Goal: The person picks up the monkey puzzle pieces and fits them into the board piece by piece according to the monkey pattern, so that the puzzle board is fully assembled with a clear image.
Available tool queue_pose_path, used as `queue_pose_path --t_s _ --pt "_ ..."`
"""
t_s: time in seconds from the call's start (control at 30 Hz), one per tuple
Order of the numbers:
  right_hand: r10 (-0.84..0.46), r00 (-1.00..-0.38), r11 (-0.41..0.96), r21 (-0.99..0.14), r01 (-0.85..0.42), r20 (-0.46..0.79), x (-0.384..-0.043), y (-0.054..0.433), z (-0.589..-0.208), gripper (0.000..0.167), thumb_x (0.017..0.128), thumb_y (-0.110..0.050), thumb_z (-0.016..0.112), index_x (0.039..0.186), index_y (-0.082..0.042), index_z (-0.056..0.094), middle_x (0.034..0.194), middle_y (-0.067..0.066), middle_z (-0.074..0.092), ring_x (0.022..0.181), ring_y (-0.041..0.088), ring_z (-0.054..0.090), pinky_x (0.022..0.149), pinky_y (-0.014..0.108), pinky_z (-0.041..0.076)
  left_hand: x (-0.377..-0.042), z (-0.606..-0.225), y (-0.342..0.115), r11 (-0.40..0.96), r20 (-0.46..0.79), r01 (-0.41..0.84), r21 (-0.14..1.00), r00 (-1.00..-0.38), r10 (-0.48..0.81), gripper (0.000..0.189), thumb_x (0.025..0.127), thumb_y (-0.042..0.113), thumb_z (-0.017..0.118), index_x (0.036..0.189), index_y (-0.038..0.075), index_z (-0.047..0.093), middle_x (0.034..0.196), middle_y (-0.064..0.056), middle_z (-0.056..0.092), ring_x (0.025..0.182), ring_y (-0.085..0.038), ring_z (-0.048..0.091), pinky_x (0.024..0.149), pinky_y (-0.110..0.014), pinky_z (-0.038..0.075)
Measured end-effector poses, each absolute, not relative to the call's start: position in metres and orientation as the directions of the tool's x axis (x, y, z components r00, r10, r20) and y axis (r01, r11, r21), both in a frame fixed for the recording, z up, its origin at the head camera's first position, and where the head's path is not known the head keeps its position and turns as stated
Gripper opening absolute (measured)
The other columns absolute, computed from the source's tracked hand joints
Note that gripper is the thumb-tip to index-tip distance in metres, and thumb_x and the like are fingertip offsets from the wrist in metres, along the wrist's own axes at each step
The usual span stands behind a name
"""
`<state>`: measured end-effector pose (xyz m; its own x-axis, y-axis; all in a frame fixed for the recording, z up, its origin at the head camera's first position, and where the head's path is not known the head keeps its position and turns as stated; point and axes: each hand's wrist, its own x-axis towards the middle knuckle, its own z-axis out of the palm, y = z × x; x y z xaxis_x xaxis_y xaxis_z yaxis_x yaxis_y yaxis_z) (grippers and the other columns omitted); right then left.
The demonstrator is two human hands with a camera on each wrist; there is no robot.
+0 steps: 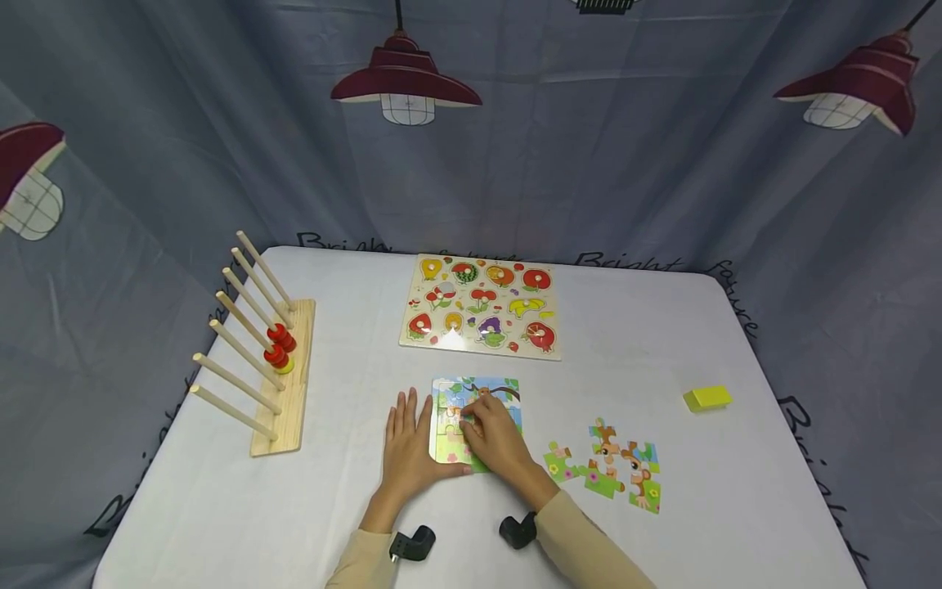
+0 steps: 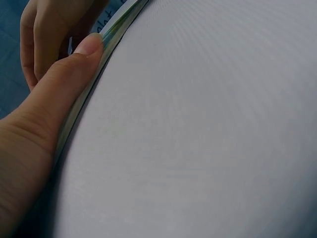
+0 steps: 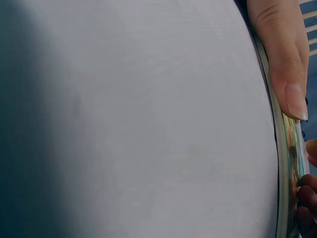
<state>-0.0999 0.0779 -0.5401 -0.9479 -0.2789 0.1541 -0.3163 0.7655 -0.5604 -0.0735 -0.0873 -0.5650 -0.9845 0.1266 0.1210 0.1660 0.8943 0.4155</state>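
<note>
A small jigsaw board [image 1: 443, 450] lies on the table between my hands, showing sky, grass and a branch. My left hand [image 1: 409, 458] lies flat along its left side, fingers straight, its thumb [image 2: 74, 74] against the near edge. Over the middle of the board, my right hand [image 1: 502, 440] has its fingers curled. It pinches a small puzzle piece [image 1: 467, 419], mostly hidden by the fingertips. Curled fingers [image 3: 308, 193] of that hand also show at the board's edge in the right wrist view. Several loose puzzle pieces [image 1: 605, 484] with animal and grass pictures lie right of the board.
A wooden fruit puzzle board [image 1: 478, 317] lies behind the jigsaw. At the left stands a wooden peg rack [image 1: 293, 409] with several tall pegs and red and yellow beads [image 1: 276, 357]. A yellow block [image 1: 708, 398] sits at the right on the white table [image 1: 353, 327].
</note>
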Motion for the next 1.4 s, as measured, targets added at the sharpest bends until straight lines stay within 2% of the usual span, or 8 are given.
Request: queue_pose_path --t_s 0.1,0.27,0.5,0.7,1.07,1.4 --pt "-0.308 -0.935 0.766 -0.538 -0.353 0.175 -0.095 0.080 -0.541 0.018 0.083 -0.024 0.064 0.098 -0.014 0.066 0.091 -0.004 0.054 0.074 0.006 0.043 0.063 0.021 0.038 -0.074 -0.565 -0.087 0.895 0.117 0.165 0.415 -0.985 0.128 0.130 0.043 0.080 0.065 0.142 0.005 0.026 0.151 -0.020 0.014 0.141 -0.034 0.007 0.113 -0.046 0.009" --pt "-0.340 -0.922 0.766 -0.514 -0.386 0.186 -0.086 0.082 -0.542 0.023 0.082 -0.024 0.065 0.104 -0.015 0.067 0.081 -0.006 0.048 0.066 0.003 0.035 0.059 0.017 0.032 -0.074 -0.565 -0.087 0.894 0.119 0.168 0.415 -0.984 0.129 0.130 0.043 0.080 0.065 0.142 0.005 0.026 0.151 -0.020 0.014 0.141 -0.034 0.006 0.113 -0.047 0.009" --pt "-0.391 -0.888 0.771 -0.440 -0.460 0.243 -0.076 0.084 -0.544 0.028 0.080 -0.024 0.067 0.108 -0.019 0.067 0.078 -0.007 0.046 0.066 0.003 0.031 0.059 0.016 0.029 -0.074 -0.566 -0.087 0.898 0.128 0.174 0.404 -0.983 0.133 0.130 0.043 0.079 0.065 0.142 0.005 0.027 0.150 -0.021 0.016 0.141 -0.035 0.008 0.113 -0.047 0.010" --pt "-0.401 -0.882 0.787 -0.401 -0.469 0.245 -0.073 0.084 -0.544 0.031 0.080 -0.025 0.067 0.110 -0.020 0.067 0.074 -0.008 0.041 0.062 0.003 0.028 0.056 0.013 0.024 -0.073 -0.565 -0.088 0.893 0.108 0.166 0.419 -0.985 0.132 0.130 0.043 0.078 0.066 0.143 0.005 0.026 0.151 -0.020 0.014 0.141 -0.034 0.007 0.113 -0.046 0.008" --pt "-0.418 -0.889 0.803 -0.381 -0.458 0.188 -0.075 0.081 -0.540 0.036 0.081 -0.030 0.066 0.116 -0.019 0.064 0.076 -0.007 0.046 0.063 0.004 0.032 0.056 0.016 0.027 -0.073 -0.564 -0.087 0.891 0.130 0.173 0.420 -0.983 0.129 0.127 0.044 0.075 0.069 0.141 0.003 0.030 0.150 -0.022 0.016 0.140 -0.037 0.010 0.112 -0.047 0.010" --pt "-0.401 -0.891 0.803 -0.385 -0.454 0.213 -0.074 0.083 -0.543 0.040 0.080 -0.032 0.067 0.116 -0.014 0.063 0.079 -0.006 0.048 0.064 0.004 0.033 0.058 0.017 0.031 -0.074 -0.563 -0.087 0.895 0.117 0.162 0.415 -0.985 0.125 0.130 0.043 0.078 0.066 0.141 0.004 0.028 0.150 -0.021 0.015 0.141 -0.034 0.008 0.113 -0.047 0.010"
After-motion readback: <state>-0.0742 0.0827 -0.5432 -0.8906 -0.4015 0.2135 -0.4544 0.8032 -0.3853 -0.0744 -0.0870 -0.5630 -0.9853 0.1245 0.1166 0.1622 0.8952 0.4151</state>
